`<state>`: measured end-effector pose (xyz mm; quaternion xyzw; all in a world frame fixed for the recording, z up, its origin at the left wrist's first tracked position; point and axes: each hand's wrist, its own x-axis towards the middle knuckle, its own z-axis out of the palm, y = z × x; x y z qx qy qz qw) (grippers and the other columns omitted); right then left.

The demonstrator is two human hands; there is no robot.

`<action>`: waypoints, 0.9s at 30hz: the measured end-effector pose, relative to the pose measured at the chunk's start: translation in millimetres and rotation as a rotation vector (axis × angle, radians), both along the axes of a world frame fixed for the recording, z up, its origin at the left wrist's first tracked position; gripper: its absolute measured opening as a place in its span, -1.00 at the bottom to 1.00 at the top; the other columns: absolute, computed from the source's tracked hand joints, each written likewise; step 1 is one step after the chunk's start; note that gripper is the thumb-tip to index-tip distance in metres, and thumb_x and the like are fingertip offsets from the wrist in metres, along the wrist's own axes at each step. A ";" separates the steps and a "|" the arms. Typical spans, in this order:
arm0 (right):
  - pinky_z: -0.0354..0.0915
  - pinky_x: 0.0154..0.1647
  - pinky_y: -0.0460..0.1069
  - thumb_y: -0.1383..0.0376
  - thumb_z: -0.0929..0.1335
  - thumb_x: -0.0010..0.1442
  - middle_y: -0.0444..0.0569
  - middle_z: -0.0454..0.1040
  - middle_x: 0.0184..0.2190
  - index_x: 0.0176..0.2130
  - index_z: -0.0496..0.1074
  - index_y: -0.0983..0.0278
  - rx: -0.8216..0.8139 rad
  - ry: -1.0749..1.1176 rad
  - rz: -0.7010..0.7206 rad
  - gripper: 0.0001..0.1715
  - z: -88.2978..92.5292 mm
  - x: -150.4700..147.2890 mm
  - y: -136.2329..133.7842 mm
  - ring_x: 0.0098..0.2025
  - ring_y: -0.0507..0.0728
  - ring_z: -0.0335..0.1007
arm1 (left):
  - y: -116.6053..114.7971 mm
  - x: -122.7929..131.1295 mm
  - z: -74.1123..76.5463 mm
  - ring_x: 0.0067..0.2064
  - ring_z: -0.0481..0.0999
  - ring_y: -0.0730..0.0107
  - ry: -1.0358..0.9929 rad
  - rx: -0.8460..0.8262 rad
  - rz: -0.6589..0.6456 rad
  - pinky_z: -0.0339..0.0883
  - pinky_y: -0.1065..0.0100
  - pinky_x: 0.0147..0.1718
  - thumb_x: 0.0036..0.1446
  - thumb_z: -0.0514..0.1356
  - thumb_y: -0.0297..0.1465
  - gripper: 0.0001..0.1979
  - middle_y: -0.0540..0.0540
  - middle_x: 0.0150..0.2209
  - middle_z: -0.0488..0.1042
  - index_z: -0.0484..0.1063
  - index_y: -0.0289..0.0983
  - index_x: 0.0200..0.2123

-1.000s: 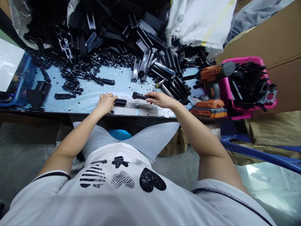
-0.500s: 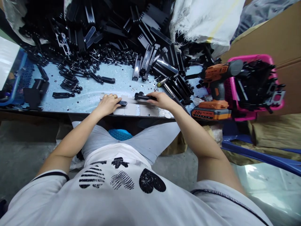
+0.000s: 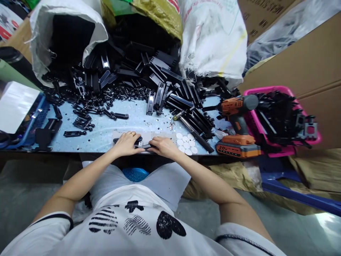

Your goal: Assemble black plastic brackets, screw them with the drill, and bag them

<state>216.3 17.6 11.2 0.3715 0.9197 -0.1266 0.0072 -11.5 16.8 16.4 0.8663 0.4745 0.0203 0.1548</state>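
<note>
At the front edge of the blue work surface [image 3: 103, 124], my left hand [image 3: 127, 144] is closed over a black plastic arm [image 3: 139, 139] with a rounded end; most of it lies hidden under my palm and fingers. My right hand [image 3: 164, 146] pinches a slim black plastic piece [image 3: 147, 146] against the surface, its tip close to the left hand's part. Whether the two pieces touch I cannot make out. Under both hands are pale flat pads [image 3: 156, 134]. White round discs [image 3: 186, 143] lie just right of my right hand.
A hammer [image 3: 195, 134] and an orange cordless drill [image 3: 237, 124] rest on the right, before a pink basket [image 3: 286, 153] of black parts. Piled black parts and screws [image 3: 128, 93] spread across the back below white sacks [image 3: 213, 39]. A blue basket [image 3: 37, 122] stands left.
My right hand has moved left and down with its black piece, up to my left hand. The view has tilted up, showing more of the sacks, and the discs are now uncovered.
</note>
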 end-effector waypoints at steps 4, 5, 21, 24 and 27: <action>0.01 -0.37 -0.05 0.06 0.15 0.33 0.03 0.44 -0.28 -0.15 0.41 0.29 0.110 0.009 -0.030 -0.57 8.7 -3.1 -6.7 -0.24 0.10 0.29 | -2.3 0.4 -4.5 -0.14 0.41 0.06 -0.066 0.032 0.007 0.24 0.15 -0.15 -0.08 0.19 0.09 -0.34 -0.20 -0.21 0.41 0.24 -0.28 -0.07; 0.01 -0.36 -0.04 0.08 0.14 0.34 0.04 0.44 -0.28 -0.16 0.41 0.29 0.142 0.008 -0.027 -0.58 13.0 -4.8 -8.7 -0.24 0.10 0.28 | -2.9 -0.9 -6.1 -0.16 0.43 0.07 -0.092 0.049 0.025 0.26 0.17 -0.18 -0.06 0.19 0.07 -0.36 -0.19 -0.21 0.41 0.23 -0.28 -0.07; -0.04 -0.38 0.00 0.16 0.13 0.34 0.07 0.44 -0.31 -0.22 0.42 0.27 0.192 -0.058 0.043 -0.62 45.5 -13.9 0.8 -0.26 0.13 0.25 | -10.9 -5.8 -16.1 -0.13 0.48 0.12 -0.320 0.227 0.073 0.36 0.20 -0.19 0.07 0.16 -0.07 -0.54 -0.23 -0.18 0.46 0.26 -0.27 -0.08; -0.04 -0.38 -0.01 0.16 0.13 0.34 0.07 0.44 -0.31 -0.23 0.42 0.28 0.190 -0.075 0.075 -0.62 48.4 -15.7 3.7 -0.26 0.12 0.24 | -10.7 -6.4 -16.8 -0.16 0.49 0.17 -0.314 0.224 0.057 0.37 0.24 -0.22 0.08 0.15 -0.08 -0.58 -0.19 -0.22 0.46 0.28 -0.26 -0.13; -0.02 -0.38 -0.02 0.16 0.13 0.34 0.07 0.44 -0.31 -0.23 0.42 0.29 0.225 -0.059 0.063 -0.62 44.0 -14.3 5.2 -0.27 0.13 0.25 | -13.0 -5.9 -15.0 -0.19 0.50 0.17 -0.272 0.218 0.096 0.36 0.26 -0.26 0.09 0.14 -0.06 -0.59 -0.18 -0.26 0.46 0.30 -0.27 -0.16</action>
